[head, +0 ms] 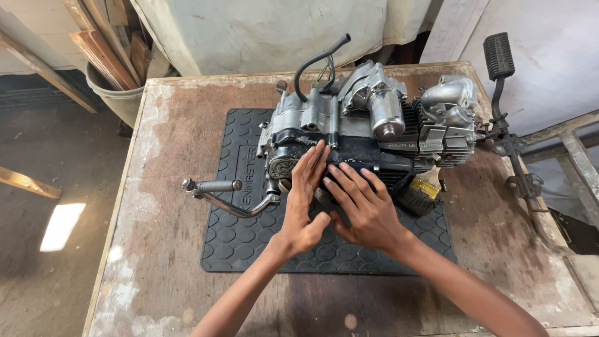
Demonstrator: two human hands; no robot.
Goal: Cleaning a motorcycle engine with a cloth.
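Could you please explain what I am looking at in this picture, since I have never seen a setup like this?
This is one picture from a camera worn on a person's head, looking down at their own bare hands. On a worn wooden table lies a black rubber mat, and on it sits a small motorcycle engine with a kick lever sticking out to the left. The left hand and the right hand both rest flat, fingers spread, against the engine's dark near side. Neither hand grips anything. A brush lies beside the engine.
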